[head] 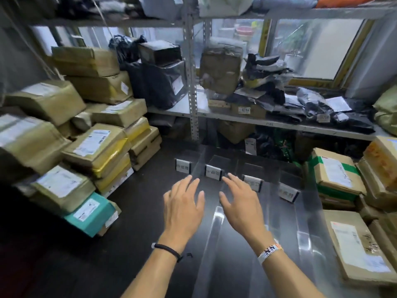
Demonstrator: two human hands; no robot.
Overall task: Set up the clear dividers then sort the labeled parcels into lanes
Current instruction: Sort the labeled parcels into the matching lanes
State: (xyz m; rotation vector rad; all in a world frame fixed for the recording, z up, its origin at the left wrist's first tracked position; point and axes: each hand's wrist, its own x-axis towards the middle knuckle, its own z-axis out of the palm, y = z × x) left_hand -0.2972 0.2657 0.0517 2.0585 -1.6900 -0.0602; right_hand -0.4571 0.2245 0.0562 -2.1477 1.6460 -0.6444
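Both hands hover side by side over the dark floor, fingers spread and holding nothing. My left hand (184, 203) and my right hand (240, 203) flank a clear divider (217, 218) that stands on edge and runs away from me. More clear dividers (304, 239) stand to the right, hard to make out. Several small lane signs line the far end, among them one (183, 166) at the left and one (213, 172) just beyond my fingertips. Labeled brown parcels are stacked at the left (94, 145) and at the right (337, 173).
A teal parcel (91, 214) lies at the foot of the left stack. A grey metal shelf rack (193, 87) stands behind the lanes, loaded with black bags and brown boxes. A large flat parcel (356, 248) lies at the near right.
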